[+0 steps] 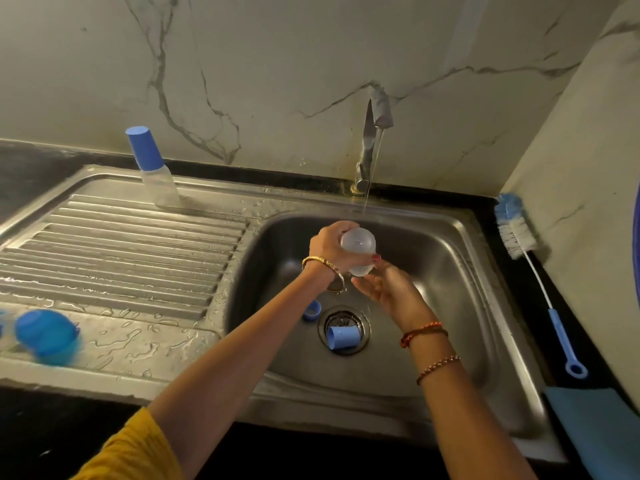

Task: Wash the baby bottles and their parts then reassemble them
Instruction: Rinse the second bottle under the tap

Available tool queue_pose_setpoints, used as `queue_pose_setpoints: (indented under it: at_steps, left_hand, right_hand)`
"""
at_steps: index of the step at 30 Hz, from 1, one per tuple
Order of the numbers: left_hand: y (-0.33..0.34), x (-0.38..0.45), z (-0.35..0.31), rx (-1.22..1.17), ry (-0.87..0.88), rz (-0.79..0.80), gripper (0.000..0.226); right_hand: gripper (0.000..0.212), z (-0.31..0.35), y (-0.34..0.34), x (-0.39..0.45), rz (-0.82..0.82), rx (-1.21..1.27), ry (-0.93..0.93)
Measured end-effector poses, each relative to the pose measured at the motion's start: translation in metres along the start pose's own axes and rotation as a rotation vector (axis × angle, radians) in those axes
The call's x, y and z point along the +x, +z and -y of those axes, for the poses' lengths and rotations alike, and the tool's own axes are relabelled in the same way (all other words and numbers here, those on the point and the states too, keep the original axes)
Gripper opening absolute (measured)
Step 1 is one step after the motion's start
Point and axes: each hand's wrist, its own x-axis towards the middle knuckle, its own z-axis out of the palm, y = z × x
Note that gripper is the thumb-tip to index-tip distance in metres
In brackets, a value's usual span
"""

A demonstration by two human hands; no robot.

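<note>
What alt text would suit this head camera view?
A left hand grips a clear baby bottle over a steel sink beneath a running tap, the open right hand under it.

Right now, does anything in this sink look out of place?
Yes. A blue cap lies on its side right over the drain, where it could block the running water, and a blue ring sits loose on the basin floor beside it.
</note>
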Motion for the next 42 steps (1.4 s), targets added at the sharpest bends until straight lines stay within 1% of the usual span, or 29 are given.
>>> queue_pose_setpoints:
  at_steps: [1,3,4,6,8,10,12,14,17,19,21,23,25,28,30,33,36,38,42]
  left_hand:
    - [0.001,-0.003,0.002,-0.053,-0.040,0.011,0.059]
    - [0.000,-0.007,0.008,-0.224,-0.166,0.041,0.043]
    - [-0.002,-0.010,0.011,-0.313,-0.224,0.047,0.035]
    - [-0.014,-0.013,0.016,-0.410,-0.281,0.017,0.024]
    - [-0.031,-0.015,0.021,-0.461,-0.299,-0.002,0.023]
    - [-0.053,-0.019,0.020,-0.488,-0.308,0.012,0.028]
    - [-0.085,-0.023,0.021,-0.518,-0.294,0.011,0.031]
    - [-0.124,-0.028,0.031,-0.546,-0.275,-0.006,0.033]
    - [-0.189,-0.036,0.053,-0.516,-0.290,-0.055,0.037]
    - [-0.241,-0.039,0.078,-0.481,-0.277,-0.088,0.030]
    - [-0.291,-0.040,0.107,-0.437,-0.282,-0.098,0.020]
    - [-0.338,-0.038,0.132,-0.376,-0.295,-0.081,0.016]
    - [-0.374,-0.037,0.148,-0.337,-0.325,-0.053,0.016]
    - [-0.419,-0.035,0.161,-0.235,-0.358,-0.032,0.018]
    - [-0.440,-0.034,0.170,-0.204,-0.376,-0.040,0.018]
    - [-0.469,-0.034,0.192,-0.192,-0.418,-0.064,0.013]
    - [-0.484,-0.035,0.215,-0.148,-0.465,-0.058,0.032]
    - [-0.490,-0.036,0.226,-0.149,-0.478,-0.056,0.033]
    - [-0.492,-0.038,0.241,-0.187,-0.501,-0.043,0.026]
  right_hand:
    - [0.016,-0.003,-0.001,-0.003,0.036,-0.005,-0.015]
    - [0.024,-0.008,-0.002,-0.011,0.094,-0.049,-0.048]
    - [0.027,-0.010,-0.001,-0.015,0.111,-0.080,-0.053]
    - [0.031,-0.008,0.006,-0.022,0.110,-0.166,-0.066]
    - [0.032,-0.003,0.022,-0.027,0.077,-0.286,-0.078]
    - [0.032,0.000,0.042,-0.033,0.063,-0.390,-0.105]
    - [0.029,-0.002,0.069,-0.037,0.091,-0.417,-0.160]
    - [0.027,-0.010,0.106,-0.041,0.078,-0.431,-0.212]
    - [0.034,-0.029,0.169,-0.049,0.067,-0.485,-0.246]
    - [0.043,-0.049,0.222,-0.054,0.097,-0.531,-0.236]
    - [0.045,-0.070,0.271,-0.055,0.149,-0.588,-0.233]
    - [0.049,-0.087,0.317,-0.055,0.171,-0.617,-0.239]
    - [0.052,-0.097,0.354,-0.054,0.180,-0.648,-0.227]
    - [0.049,-0.110,0.401,-0.053,0.205,-0.725,-0.209]
    - [0.048,-0.116,0.425,-0.049,0.224,-0.784,-0.217]
    - [0.048,-0.127,0.457,-0.043,0.309,-0.888,-0.207]
    - [0.053,-0.143,0.478,-0.037,0.367,-1.000,-0.220]
    - [0.055,-0.153,0.489,-0.033,0.362,-1.021,-0.236]
    - [0.056,-0.167,0.498,-0.027,0.340,-1.055,-0.253]
